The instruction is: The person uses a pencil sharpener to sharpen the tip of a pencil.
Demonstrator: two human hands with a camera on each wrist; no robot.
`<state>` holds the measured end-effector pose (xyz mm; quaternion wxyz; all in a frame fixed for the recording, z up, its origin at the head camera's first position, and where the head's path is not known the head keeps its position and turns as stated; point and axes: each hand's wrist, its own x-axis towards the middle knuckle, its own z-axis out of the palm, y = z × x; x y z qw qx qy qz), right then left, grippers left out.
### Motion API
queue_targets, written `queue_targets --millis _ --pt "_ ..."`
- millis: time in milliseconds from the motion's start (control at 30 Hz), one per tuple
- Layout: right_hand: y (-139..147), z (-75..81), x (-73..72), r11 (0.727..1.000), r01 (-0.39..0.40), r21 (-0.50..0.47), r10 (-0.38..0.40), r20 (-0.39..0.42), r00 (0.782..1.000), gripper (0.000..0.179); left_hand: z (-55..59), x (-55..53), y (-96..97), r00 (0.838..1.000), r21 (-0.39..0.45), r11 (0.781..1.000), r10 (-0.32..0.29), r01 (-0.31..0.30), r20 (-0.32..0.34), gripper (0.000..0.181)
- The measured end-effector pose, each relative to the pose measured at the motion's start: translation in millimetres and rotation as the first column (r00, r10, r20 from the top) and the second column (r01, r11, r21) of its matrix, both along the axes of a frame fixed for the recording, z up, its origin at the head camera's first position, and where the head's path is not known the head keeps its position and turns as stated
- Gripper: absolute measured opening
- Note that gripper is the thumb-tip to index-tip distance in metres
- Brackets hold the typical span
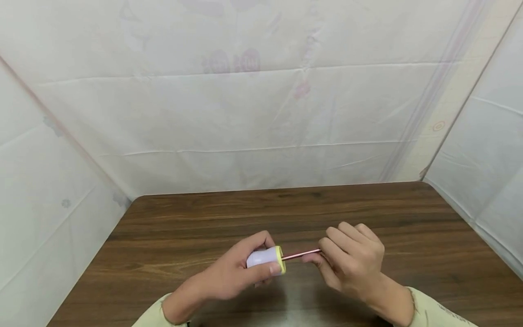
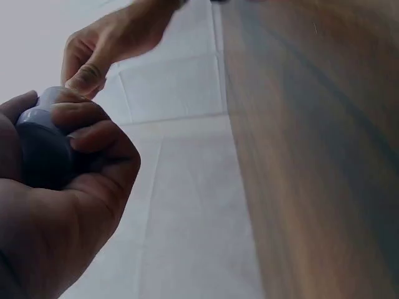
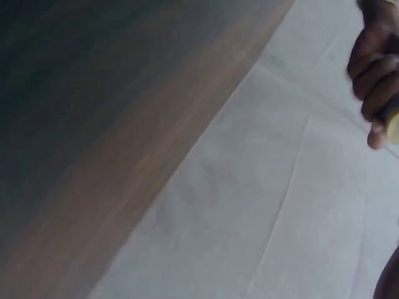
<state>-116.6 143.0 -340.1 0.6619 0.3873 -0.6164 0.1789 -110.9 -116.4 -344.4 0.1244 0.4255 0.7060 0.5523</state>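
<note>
Low in the middle of the head view, my left hand (image 1: 229, 273) grips a small lavender pencil sharpener (image 1: 261, 257) with a yellow rim at its right end. A thin, shiny pink pencil (image 1: 300, 254) runs from that rim to my right hand (image 1: 353, 256), which pinches it between thumb and curled fingers. The pencil's left tip is hidden at the sharpener. In the left wrist view the sharpener's body (image 2: 45, 140) looks dark inside my curled fingers. The right wrist view catches its yellow end (image 3: 393, 129) at the right edge.
Both hands are over a dark brown wood-grain table (image 1: 184, 227), whose far edge meets a pale hanging sheet (image 1: 245, 118). Similar sheets stand along the left side (image 1: 49, 181) and the right side (image 1: 486, 159).
</note>
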Motion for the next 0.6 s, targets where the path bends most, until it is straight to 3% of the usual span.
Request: queue_targets --millis 33,100,167,200,233,267,300,333,400,433,467,500,533,567,600 --pt "0.0 -1.4 3.0 1.000 0.001 0.008 -0.001 0.066 0.998 0.060 0.2 0.5 -0.8 0.997 -0.032 0.999 0.038 -0.040 -0.066 0.013" --pt "1.4 -4.6 9.3 1.000 0.006 0.023 -0.011 0.203 0.979 0.059 0.4 1.5 -2.3 0.975 -0.092 0.989 0.091 -0.112 -0.203 0.020" --pt "3.7 -7.8 15.1 0.999 0.031 0.035 -0.041 0.325 0.945 0.060 0.8 1.8 -2.4 0.927 -0.133 0.977 0.111 -0.169 -0.359 0.026" --pt "5.0 -9.1 18.0 0.998 0.046 0.045 -0.060 0.395 0.917 0.060 0.8 2.2 -2.4 0.893 -0.157 0.968 0.112 -0.198 -0.436 0.029" --pt "6.5 -10.3 20.9 0.996 0.063 0.060 -0.083 0.472 0.878 0.060 0.5 2.2 -2.2 0.836 -0.172 0.958 0.105 -0.231 -0.538 0.033" --pt "8.2 -11.2 23.8 0.994 0.073 0.081 -0.106 0.556 0.824 0.060 0.6 2.2 -1.9 0.763 -0.187 0.946 0.086 -0.264 -0.641 0.037" --pt "9.9 -11.2 26.5 0.992 0.070 0.107 -0.123 0.655 0.746 0.060 0.7 2.2 -1.4 0.670 -0.201 0.929 0.065 -0.311 -0.739 0.041" --pt "11.7 -10.3 29.1 0.990 0.054 0.132 -0.136 0.755 0.642 0.061 0.6 1.7 -0.6 0.561 -0.203 0.913 0.035 -0.355 -0.827 0.044" --pt "15.6 -6.8 32.4 0.987 -0.019 0.160 -0.141 0.916 0.376 0.061 0.3 0.7 1.3 0.345 -0.180 0.890 -0.027 -0.418 -0.938 0.045" --pt "17.3 -4.7 33.0 0.985 -0.051 0.166 -0.148 0.957 0.247 0.062 0.1 0.1 2.3 0.258 -0.163 0.885 -0.051 -0.435 -0.965 0.044" --pt "18.9 -2.6 33.0 0.983 -0.085 0.162 -0.150 0.980 0.132 0.062 -0.5 -0.5 3.3 0.199 -0.154 0.883 -0.070 -0.444 -0.978 0.042" --pt "20.2 -0.5 32.5 0.982 -0.111 0.155 -0.152 0.988 0.039 0.062 -1.3 -1.2 4.1 0.166 -0.147 0.881 -0.080 -0.449 -0.983 0.041" --pt "21.3 0.7 31.4 0.980 -0.132 0.151 -0.154 0.988 -0.010 0.062 -2.0 -1.9 4.7 0.161 -0.144 0.884 -0.080 -0.445 -0.984 0.040" --pt "22.0 1.2 30.1 0.977 -0.149 0.155 -0.159 0.987 -0.015 0.061 -2.7 -2.2 4.7 0.180 -0.147 0.885 -0.073 -0.442 -0.981 0.041" --pt "22.4 1.0 28.6 0.974 -0.154 0.167 -0.168 0.986 0.011 0.060 -3.7 -2.7 4.1 0.218 -0.153 0.885 -0.060 -0.440 -0.974 0.042"
